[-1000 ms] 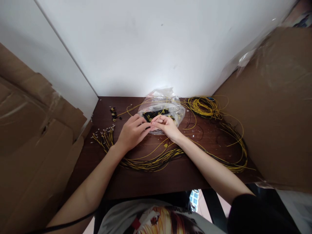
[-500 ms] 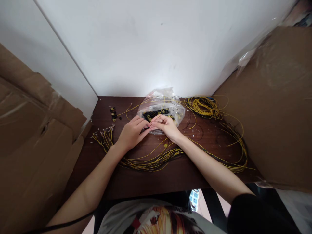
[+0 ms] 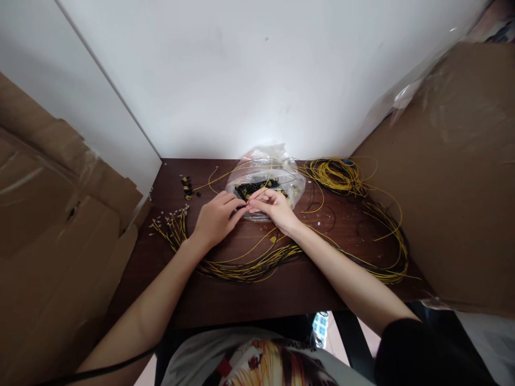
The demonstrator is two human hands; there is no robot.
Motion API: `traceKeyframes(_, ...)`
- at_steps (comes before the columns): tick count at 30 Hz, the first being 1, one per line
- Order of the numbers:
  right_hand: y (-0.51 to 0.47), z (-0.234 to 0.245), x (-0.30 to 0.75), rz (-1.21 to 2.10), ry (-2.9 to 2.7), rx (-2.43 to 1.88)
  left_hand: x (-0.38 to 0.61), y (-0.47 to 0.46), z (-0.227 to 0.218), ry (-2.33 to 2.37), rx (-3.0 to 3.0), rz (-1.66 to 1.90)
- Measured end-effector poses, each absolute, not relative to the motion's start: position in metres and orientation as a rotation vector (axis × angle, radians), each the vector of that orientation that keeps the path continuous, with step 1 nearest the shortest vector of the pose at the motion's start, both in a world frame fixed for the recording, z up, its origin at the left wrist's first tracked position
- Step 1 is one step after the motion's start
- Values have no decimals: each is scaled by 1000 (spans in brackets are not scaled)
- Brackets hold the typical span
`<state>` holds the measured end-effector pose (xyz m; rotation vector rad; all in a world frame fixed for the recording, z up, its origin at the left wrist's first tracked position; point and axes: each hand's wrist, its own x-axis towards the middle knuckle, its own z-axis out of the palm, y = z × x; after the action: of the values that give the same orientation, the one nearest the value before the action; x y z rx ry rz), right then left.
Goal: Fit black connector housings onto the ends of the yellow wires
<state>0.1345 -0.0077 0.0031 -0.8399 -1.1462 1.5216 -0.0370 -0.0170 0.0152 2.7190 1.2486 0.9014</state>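
In the head view my left hand (image 3: 216,217) and my right hand (image 3: 277,210) meet fingertip to fingertip over the front of a clear plastic bag (image 3: 295,185). The bag holds many small black and yellow parts (image 3: 251,188). My right thumb and fingers pinch a thin yellow wire (image 3: 270,174), which rises from them and loops back over the bag. A small dark piece shows at my closed left fingertips; its kind is too small to make out. Below my hands lies a bundle of yellow and black wires (image 3: 249,271), its pale-tipped ends fanned out at the left.
A coil of yellow wire (image 3: 336,177) lies at the back right of the brown table (image 3: 225,308). Several small black and yellow parts (image 3: 186,187) sit at the back left. Cardboard stands on the left (image 3: 60,225) and right (image 3: 454,177), with a white wall (image 3: 249,80) behind.
My left fingertips have shifted slightly to the left and up, and the small dark piece between them shows more. My right hand has hardly moved.
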Motion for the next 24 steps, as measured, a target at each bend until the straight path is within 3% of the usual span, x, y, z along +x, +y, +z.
traceKeyframes(24, -6, -2, 137, 1522, -1080, -799, -36, -18, 16, 1282, 2571, 882)
